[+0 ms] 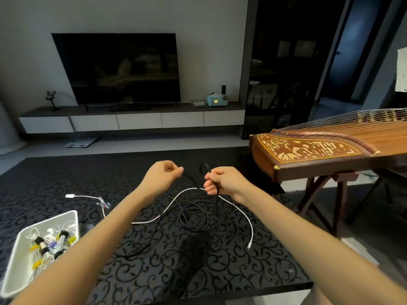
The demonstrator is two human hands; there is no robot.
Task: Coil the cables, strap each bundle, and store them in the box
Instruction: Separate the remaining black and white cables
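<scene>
Head view: we see left hand (164,172) and right hand (222,180) pinching the black cable (217,194), its slack loops on the table (220,271) crossing the white cable (176,198), which coiling may, we judge, snag.

Dark TV (116,69) seen above low console (132,119). Teal container (217,100) and rabbit figurine (51,99) set on console. 1 scale (81,142) laid on floor below. Wooden zither (319,148) propped on stand, right of black scroll-patterned bench (220,267).

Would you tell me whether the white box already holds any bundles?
Partly filled: the white box holds several white cable bundles, wrapped with black and yellow straps.
</scene>
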